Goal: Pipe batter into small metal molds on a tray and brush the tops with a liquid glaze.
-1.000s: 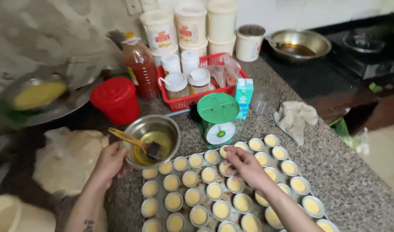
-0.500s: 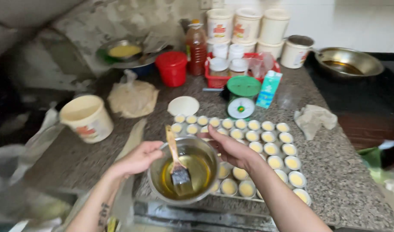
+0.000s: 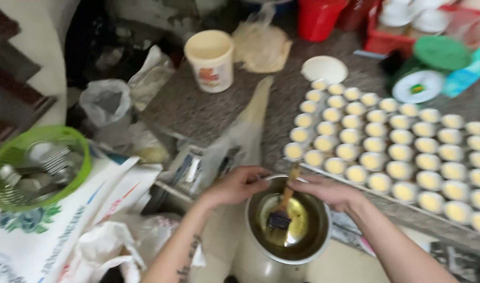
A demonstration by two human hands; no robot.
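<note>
The steel bowl (image 3: pixel 288 220) has moved off the counter (image 3: pixel 208 107); both hands' fingers (image 3: pixel 250 178) grip its rim; tray of cups (image 3: pixel 397 152) beside.

We've got a speckled granite counter (image 3: pixel 198 107) here, pale tiled floor (image 3: pixel 219 246) below its edge, dark shadowy corner top left, soft blurry indoor light

Speckled granite counter (image 3: pixel 198 107), a tray of small filled moulds (image 3: pixel 392 152) in rows, white tub (image 3: pixel 210 58), round white lid (image 3: pixel 324 68), green kitchen scale (image 3: pixel 433 68), red jug (image 3: pixel 318 18), red basket (image 3: pixel 433 31)
</note>
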